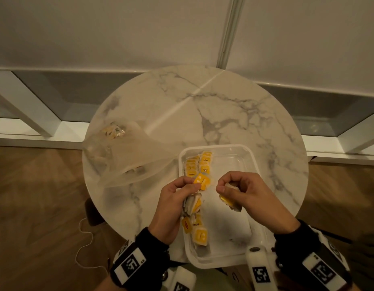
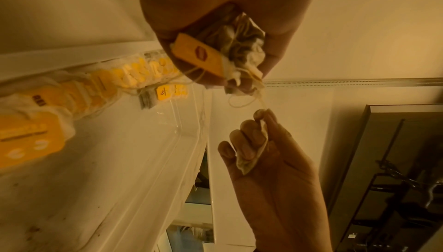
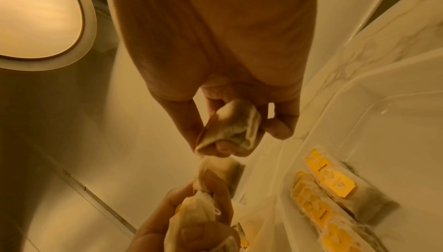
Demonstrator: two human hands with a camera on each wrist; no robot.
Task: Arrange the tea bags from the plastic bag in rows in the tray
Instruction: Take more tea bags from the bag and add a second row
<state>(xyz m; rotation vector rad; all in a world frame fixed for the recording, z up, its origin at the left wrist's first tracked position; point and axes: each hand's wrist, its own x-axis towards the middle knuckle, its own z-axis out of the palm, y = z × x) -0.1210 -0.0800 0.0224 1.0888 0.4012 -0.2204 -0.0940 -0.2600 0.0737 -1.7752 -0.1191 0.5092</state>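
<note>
Tray (image 1: 256, 162) holds tea bags (image 1: 199, 164) rowed lengthwise along its left wall; above, left hand (image 1: 171, 206) grips a bunch (image 2: 239, 47), right hand (image 1: 244, 194) pinches one bag (image 3: 232, 125).

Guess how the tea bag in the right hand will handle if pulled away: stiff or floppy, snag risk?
Probably floppy: the tea bag creases between the right hand fingers. Likely light. It may snag: a string seems to link it to the left hand bunch.

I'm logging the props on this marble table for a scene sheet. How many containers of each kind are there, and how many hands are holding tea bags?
Clear plastic tray: 1
Plastic bag: 1
Hands holding tea bags: 2, the left hand with a bunch, the right hand with one
Total: 4
</note>
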